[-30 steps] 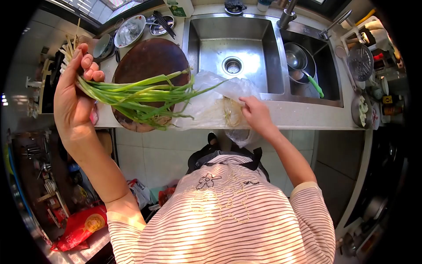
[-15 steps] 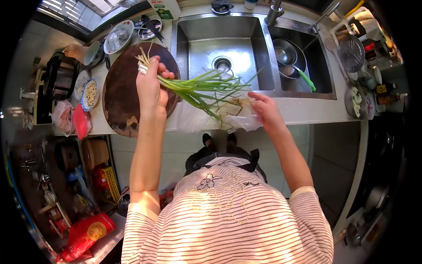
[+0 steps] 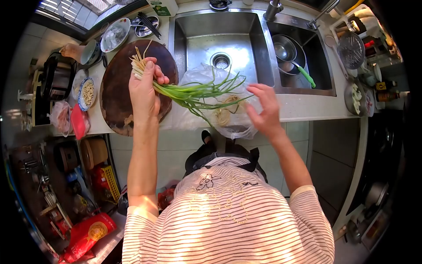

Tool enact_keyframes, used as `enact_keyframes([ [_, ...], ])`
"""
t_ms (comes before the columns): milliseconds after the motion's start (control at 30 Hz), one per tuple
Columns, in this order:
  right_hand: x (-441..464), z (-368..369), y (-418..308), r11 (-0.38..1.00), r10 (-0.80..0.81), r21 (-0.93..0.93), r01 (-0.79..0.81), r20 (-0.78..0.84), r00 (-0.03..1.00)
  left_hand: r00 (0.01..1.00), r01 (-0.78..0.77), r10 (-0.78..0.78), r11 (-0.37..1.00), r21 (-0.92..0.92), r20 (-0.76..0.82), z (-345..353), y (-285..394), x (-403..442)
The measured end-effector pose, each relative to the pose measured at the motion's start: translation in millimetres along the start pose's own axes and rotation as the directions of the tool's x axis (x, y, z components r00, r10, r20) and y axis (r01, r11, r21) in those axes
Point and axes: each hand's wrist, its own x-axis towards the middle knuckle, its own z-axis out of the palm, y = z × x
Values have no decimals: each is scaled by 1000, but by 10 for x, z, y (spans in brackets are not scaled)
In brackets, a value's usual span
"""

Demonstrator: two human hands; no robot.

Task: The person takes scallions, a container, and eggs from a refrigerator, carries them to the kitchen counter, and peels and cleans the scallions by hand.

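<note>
A bunch of green onions (image 3: 193,91) is gripped near its pale root end by my left hand (image 3: 145,88), above the round dark cutting board (image 3: 115,88). The green tops stretch rightward over a clear plastic bag (image 3: 239,127) on the counter's front edge. Dry, brownish strands (image 3: 228,105) lie in or on that bag. Beside the onion tips, my right hand (image 3: 265,108) hovers with fingers apart and holds nothing; whether it touches the bag's edge is hard to tell.
Behind the bag is a steel sink (image 3: 220,37); a second basin holds a pot (image 3: 285,48) and a green-handled utensil (image 3: 306,77). At left stand a bowl of peanut-like pieces (image 3: 87,93), a red container (image 3: 80,121) and a white dish (image 3: 115,35). Bowls crowd the right end.
My right hand has let go of the plastic bag and its fingers have spread. My left hand has shifted slightly left with the green onions. The bag now sags over the counter edge.
</note>
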Motion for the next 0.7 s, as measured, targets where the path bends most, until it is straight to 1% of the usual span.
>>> enact_keyframes([
  [33,86,41,-114,995,-98,10,98,31,995,1000,1,-1,1000,-5,20,28,46,-21],
  [100,189,177,-306,991,-135,16,134,157,978,999,-1,2,1000,-24,45,79,128,-52],
  [200,309,435,-409,971,-225,-5,237,298,928,998,1,2,999,-52,68,128,266,-90],
  [233,310,527,-389,961,-258,-28,274,256,931,998,-12,15,998,-57,64,127,320,-89],
  [333,288,573,-340,973,-223,3,231,277,935,997,-57,61,996,-69,54,24,448,-42],
  [400,278,556,-406,985,-166,87,146,287,944,997,-60,64,995,-74,45,-74,455,-13],
  [433,271,548,-429,987,-135,127,102,294,946,999,-46,48,994,-96,17,-94,443,-12],
  [533,206,617,-327,985,-116,163,59,362,925,996,-64,54,989,-135,-76,-221,400,44],
  [633,156,622,-305,981,-38,187,-54,460,887,986,-69,46,987,-144,-160,-334,357,103],
  [700,114,639,-254,979,-61,201,-45,493,868,979,-92,59,983,-162,-195,-462,318,181],
])
